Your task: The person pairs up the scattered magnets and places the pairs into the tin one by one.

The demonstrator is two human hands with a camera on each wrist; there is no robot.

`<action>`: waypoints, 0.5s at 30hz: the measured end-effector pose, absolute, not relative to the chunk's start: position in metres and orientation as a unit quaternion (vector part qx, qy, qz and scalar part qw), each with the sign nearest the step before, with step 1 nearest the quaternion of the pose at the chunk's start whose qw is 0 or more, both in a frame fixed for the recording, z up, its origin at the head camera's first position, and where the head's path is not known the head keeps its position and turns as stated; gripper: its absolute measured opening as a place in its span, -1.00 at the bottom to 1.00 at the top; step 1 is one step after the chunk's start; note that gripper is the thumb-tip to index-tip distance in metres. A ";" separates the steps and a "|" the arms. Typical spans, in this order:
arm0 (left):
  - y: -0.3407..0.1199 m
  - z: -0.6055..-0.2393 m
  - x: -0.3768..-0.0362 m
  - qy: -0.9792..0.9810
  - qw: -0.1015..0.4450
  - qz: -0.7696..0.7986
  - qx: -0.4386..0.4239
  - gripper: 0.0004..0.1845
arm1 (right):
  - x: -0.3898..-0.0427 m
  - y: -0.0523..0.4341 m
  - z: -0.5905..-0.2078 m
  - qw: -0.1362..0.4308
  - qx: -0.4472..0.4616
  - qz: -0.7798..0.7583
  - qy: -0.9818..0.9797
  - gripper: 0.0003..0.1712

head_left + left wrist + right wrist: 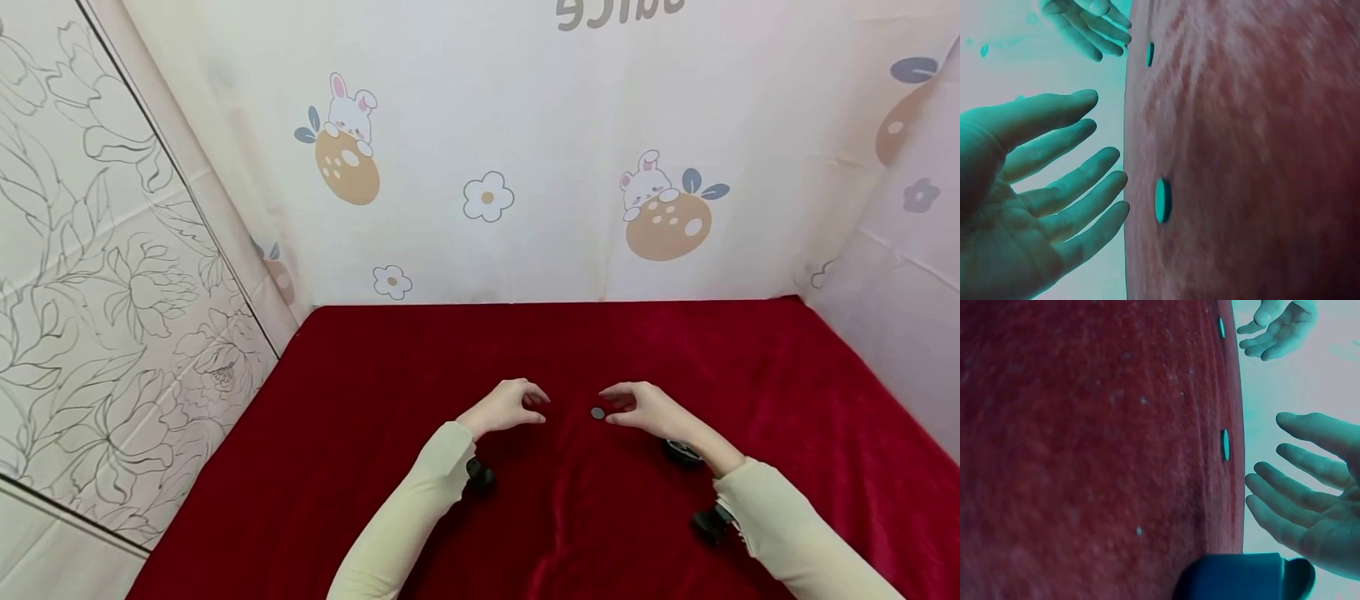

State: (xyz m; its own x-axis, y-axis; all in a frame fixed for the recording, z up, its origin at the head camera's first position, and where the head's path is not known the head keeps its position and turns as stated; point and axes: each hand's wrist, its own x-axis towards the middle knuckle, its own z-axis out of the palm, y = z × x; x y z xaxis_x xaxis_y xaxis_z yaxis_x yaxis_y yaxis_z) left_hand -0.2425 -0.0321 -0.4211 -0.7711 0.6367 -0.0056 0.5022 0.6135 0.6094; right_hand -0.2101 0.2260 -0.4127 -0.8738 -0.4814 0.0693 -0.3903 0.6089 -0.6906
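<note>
Over the red cloth my left hand (513,406) hovers with its fingers loosely bent and nothing in them. My right hand (641,408) faces it, likewise holding nothing. A small flat grey disc (597,412) lies on the cloth just by the right fingertips. Both wrist views show two discs: in the left wrist view, one disc (1163,200) is near the left fingers and the farther disc (1150,54) is by the right hand. The head view does not show the disc near the left hand. Spread fingers (1291,515) of the right hand appear in the right wrist view, apart from the nearer disc (1225,445).
A dark round object (682,452) sits on the red cloth (420,358) beneath the right forearm, partly hidden; its dark side (1235,578) shows in the right wrist view. Behind the table hangs a white curtain (525,100) with rabbit prints. Black devices are strapped at both wrists.
</note>
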 end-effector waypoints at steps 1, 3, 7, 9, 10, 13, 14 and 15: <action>-0.034 -0.422 -0.243 0.892 0.111 0.301 0.319 -0.71 | -0.211 0.225 -0.413 0.064 -0.243 -0.372 0.894 -0.56; -0.038 -0.423 -0.244 0.892 0.111 0.303 0.315 -0.71 | -0.212 0.224 -0.414 0.069 -0.242 -0.378 0.891 -0.56; -0.044 -0.426 -0.246 0.893 0.109 0.308 0.310 -0.71 | -0.214 0.221 -0.416 0.078 -0.239 -0.387 0.887 -0.57; -0.047 -0.427 -0.247 0.894 0.110 0.308 0.307 -0.71 | -0.215 0.220 -0.418 0.080 -0.237 -0.387 0.888 -0.57; -0.048 -0.428 -0.247 0.894 0.112 0.309 0.305 -0.71 | -0.216 0.220 -0.419 0.081 -0.237 -0.386 0.888 -0.57; -0.051 -0.428 -0.248 0.895 0.119 0.311 0.297 -0.71 | -0.218 0.219 -0.421 0.080 -0.239 -0.383 0.888 -0.58; -0.052 -0.428 -0.248 0.895 0.121 0.312 0.296 -0.72 | -0.218 0.218 -0.422 0.080 -0.240 -0.382 0.889 -0.59; -0.052 -0.428 -0.249 0.894 0.124 0.314 0.294 -0.72 | -0.219 0.218 -0.423 0.078 -0.240 -0.380 0.890 -0.59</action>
State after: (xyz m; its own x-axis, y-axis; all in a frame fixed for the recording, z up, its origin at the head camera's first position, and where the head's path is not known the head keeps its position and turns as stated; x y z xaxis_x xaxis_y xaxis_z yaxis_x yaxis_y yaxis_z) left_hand -0.2486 -0.0521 -0.4282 -0.7965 0.6035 -0.0371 0.4478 0.6300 0.6345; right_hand -0.2190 0.2177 -0.4228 -0.8727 -0.4863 0.0427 -0.3670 0.5957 -0.7144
